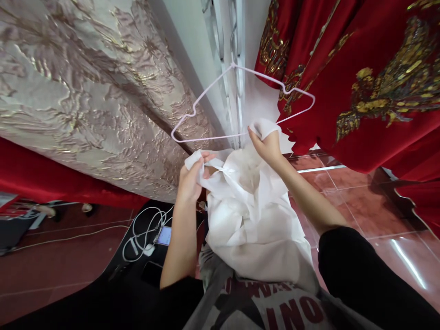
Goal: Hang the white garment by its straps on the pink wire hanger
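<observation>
- At the far left, a pale brocade garment (79, 87) with a raised floral weave hangs down, and a strip of red cloth (51, 176) shows under its lower edge.
- Low on the left, a dark surface (120, 266) carries a coiled white cable (144, 233) and a small lit screen (164, 235) just beside it.
- The left hand (190, 178) is closed, fingers pinching one upper corner of the white garment (254, 220).
- The white garment is thin, plain and creased; it hangs in soft folds between the two hands and falls down in front of the person's grey printed top (275, 307).
- Above it, a white wire hanger (209, 89) hangs from a pale upright frame (237, 36); its bottom bar runs just above the garment's top edge, near both hands.
- The right hand (266, 146) is closed too, gripping the garment's other upper corner close under the hanger bar; whether it touches the bar I cannot tell.
- At the right, a red garment (371, 137) with gold embroidery hangs over glossy red floor tiles (360, 192).
</observation>
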`<state>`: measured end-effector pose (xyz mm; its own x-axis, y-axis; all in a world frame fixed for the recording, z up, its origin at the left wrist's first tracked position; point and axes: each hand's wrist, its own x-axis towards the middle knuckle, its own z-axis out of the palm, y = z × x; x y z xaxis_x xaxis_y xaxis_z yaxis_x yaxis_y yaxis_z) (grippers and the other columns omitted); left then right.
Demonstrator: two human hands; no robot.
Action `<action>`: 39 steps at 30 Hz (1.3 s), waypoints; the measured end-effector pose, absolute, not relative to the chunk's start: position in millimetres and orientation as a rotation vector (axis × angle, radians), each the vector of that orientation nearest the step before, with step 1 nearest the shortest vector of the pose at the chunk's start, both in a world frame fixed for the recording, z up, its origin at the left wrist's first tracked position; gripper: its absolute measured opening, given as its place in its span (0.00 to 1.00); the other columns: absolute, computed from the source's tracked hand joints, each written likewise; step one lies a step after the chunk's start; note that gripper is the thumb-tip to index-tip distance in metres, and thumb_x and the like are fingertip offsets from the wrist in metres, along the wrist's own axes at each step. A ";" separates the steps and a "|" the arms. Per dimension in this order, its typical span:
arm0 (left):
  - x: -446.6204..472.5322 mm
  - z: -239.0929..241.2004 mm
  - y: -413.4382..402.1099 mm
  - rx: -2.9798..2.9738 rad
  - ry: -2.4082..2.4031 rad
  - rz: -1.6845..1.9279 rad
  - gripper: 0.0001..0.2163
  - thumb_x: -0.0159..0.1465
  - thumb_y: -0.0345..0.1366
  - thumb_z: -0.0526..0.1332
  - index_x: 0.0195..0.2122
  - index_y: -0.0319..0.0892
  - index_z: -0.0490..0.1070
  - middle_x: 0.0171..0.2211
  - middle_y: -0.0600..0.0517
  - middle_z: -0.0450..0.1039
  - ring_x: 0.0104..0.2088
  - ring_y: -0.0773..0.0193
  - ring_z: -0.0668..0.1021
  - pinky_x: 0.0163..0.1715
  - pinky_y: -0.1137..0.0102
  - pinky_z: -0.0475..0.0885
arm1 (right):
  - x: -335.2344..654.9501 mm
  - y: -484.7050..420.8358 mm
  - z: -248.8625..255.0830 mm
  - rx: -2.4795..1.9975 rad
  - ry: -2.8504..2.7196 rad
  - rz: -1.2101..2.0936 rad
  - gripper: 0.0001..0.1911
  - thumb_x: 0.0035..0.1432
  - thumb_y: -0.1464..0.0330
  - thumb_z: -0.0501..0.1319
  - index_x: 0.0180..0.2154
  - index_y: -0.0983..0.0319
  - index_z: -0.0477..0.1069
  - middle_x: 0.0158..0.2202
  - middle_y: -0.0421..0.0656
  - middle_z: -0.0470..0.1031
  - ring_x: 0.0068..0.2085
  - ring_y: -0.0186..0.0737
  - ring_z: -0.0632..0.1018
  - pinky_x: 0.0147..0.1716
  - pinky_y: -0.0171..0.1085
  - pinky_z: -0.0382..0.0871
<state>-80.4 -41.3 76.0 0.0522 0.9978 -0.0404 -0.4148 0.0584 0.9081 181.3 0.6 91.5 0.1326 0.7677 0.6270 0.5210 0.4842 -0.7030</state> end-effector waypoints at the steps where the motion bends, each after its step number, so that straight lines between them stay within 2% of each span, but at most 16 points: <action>1: -93.0 72.8 -42.0 0.927 0.973 1.288 0.11 0.57 0.36 0.76 0.38 0.36 0.83 0.41 0.41 0.85 0.17 0.75 0.67 0.17 0.75 0.65 | 185.0 1.3 89.5 -1.176 -1.518 0.253 0.17 0.67 0.49 0.61 0.36 0.56 0.71 0.38 0.48 0.75 0.46 0.51 0.78 0.62 0.57 0.73; 4: -129.5 73.5 -38.9 0.973 1.167 1.314 0.06 0.56 0.31 0.74 0.32 0.34 0.83 0.34 0.43 0.83 0.18 0.73 0.69 0.16 0.75 0.64 | 190.2 -4.3 91.3 -1.160 -1.528 0.270 0.17 0.66 0.50 0.62 0.35 0.56 0.71 0.37 0.47 0.74 0.46 0.50 0.77 0.61 0.55 0.73; 6: -149.5 83.7 -30.1 0.912 1.168 1.365 0.02 0.60 0.27 0.71 0.30 0.35 0.82 0.35 0.43 0.83 0.19 0.74 0.68 0.17 0.75 0.64 | 189.4 -10.6 95.9 -1.145 -1.540 0.287 0.16 0.68 0.52 0.61 0.35 0.56 0.72 0.36 0.47 0.74 0.44 0.49 0.77 0.59 0.54 0.74; 8: -164.3 99.7 -16.3 0.834 1.142 1.383 0.07 0.64 0.24 0.66 0.30 0.36 0.82 0.38 0.43 0.83 0.19 0.75 0.66 0.16 0.76 0.63 | 187.0 -15.8 99.8 -1.140 -1.538 0.312 0.15 0.67 0.53 0.62 0.34 0.56 0.72 0.35 0.46 0.73 0.43 0.48 0.77 0.58 0.54 0.75; 13: -171.4 151.2 14.8 0.725 0.997 1.364 0.10 0.71 0.21 0.60 0.44 0.34 0.82 0.41 0.41 0.83 0.25 0.70 0.70 0.19 0.74 0.69 | 179.6 -21.8 101.8 -1.150 -1.504 0.425 0.16 0.65 0.53 0.66 0.34 0.57 0.72 0.34 0.43 0.70 0.44 0.47 0.76 0.59 0.54 0.75; 16: -151.3 184.1 16.0 0.852 0.934 1.301 0.11 0.72 0.20 0.59 0.52 0.25 0.78 0.39 0.38 0.81 0.27 0.69 0.74 0.22 0.77 0.71 | 174.0 -23.4 101.0 -1.117 -1.526 0.421 0.16 0.66 0.52 0.64 0.34 0.57 0.72 0.33 0.44 0.71 0.42 0.46 0.76 0.58 0.53 0.76; 19: -119.9 210.0 9.7 1.069 0.979 1.194 0.13 0.72 0.19 0.59 0.54 0.15 0.74 0.40 0.35 0.79 0.30 0.67 0.79 0.31 0.75 0.75 | 167.5 -25.1 100.5 -1.091 -1.540 0.385 0.17 0.68 0.51 0.61 0.34 0.56 0.72 0.34 0.44 0.73 0.40 0.46 0.77 0.55 0.53 0.78; 21: -100.7 219.2 7.9 1.203 1.067 1.140 0.12 0.74 0.19 0.56 0.52 0.15 0.75 0.36 0.40 0.77 0.31 0.65 0.81 0.37 0.69 0.78 | 163.9 -26.3 101.2 -1.086 -1.536 0.383 0.17 0.68 0.51 0.61 0.35 0.56 0.72 0.34 0.45 0.75 0.40 0.46 0.77 0.54 0.53 0.78; 23: -88.4 221.1 10.2 1.305 1.139 1.179 0.09 0.73 0.19 0.58 0.45 0.17 0.77 0.32 0.46 0.74 0.34 0.62 0.82 0.44 0.63 0.78 | 162.2 -28.1 104.0 -1.059 -1.539 0.421 0.16 0.68 0.52 0.61 0.35 0.56 0.72 0.36 0.45 0.76 0.41 0.46 0.78 0.54 0.53 0.78; 25: -84.9 217.3 15.7 1.401 1.181 1.286 0.06 0.69 0.19 0.65 0.35 0.20 0.77 0.28 0.51 0.68 0.41 0.59 0.80 0.51 0.64 0.75 | 164.4 -31.5 109.2 -1.006 -1.569 0.510 0.15 0.68 0.54 0.63 0.36 0.58 0.74 0.38 0.45 0.78 0.42 0.45 0.80 0.55 0.52 0.78; 27: -88.6 211.0 21.7 1.542 1.236 1.359 0.08 0.64 0.19 0.71 0.29 0.25 0.75 0.26 0.54 0.64 0.45 0.59 0.75 0.54 0.69 0.70 | 172.7 -37.3 116.6 -0.965 -1.611 0.629 0.14 0.67 0.55 0.65 0.39 0.59 0.76 0.41 0.45 0.80 0.44 0.44 0.80 0.54 0.50 0.78; 30: -100.3 203.6 25.3 1.797 1.344 1.391 0.10 0.61 0.22 0.75 0.29 0.32 0.75 0.24 0.57 0.61 0.37 0.65 0.69 0.51 0.75 0.65 | 198.7 -50.1 131.0 -0.975 -1.597 0.822 0.15 0.64 0.56 0.68 0.43 0.61 0.78 0.47 0.46 0.82 0.39 0.38 0.79 0.41 0.42 0.78; 33: -110.6 202.7 20.7 2.082 1.435 1.365 0.09 0.66 0.27 0.72 0.31 0.36 0.74 0.23 0.58 0.60 0.29 0.67 0.62 0.43 0.75 0.62 | 236.6 -64.4 151.5 -1.064 -1.509 0.991 0.13 0.60 0.60 0.72 0.40 0.62 0.77 0.41 0.46 0.82 0.29 0.32 0.71 0.27 0.36 0.68; 36: -115.1 205.0 14.7 2.384 1.550 1.223 0.09 0.69 0.34 0.67 0.32 0.38 0.74 0.23 0.56 0.61 0.26 0.66 0.61 0.36 0.71 0.61 | 271.6 -73.9 181.8 -1.332 -1.332 1.018 0.07 0.58 0.71 0.73 0.33 0.64 0.75 0.31 0.44 0.78 0.26 0.31 0.69 0.25 0.35 0.65; 39: -115.7 205.7 13.0 2.502 1.584 1.187 0.12 0.70 0.41 0.63 0.32 0.39 0.75 0.22 0.55 0.63 0.25 0.65 0.63 0.33 0.69 0.59 | 291.8 -72.1 214.5 -1.808 -1.250 0.741 0.07 0.60 0.78 0.68 0.29 0.68 0.75 0.25 0.44 0.74 0.26 0.30 0.69 0.28 0.36 0.64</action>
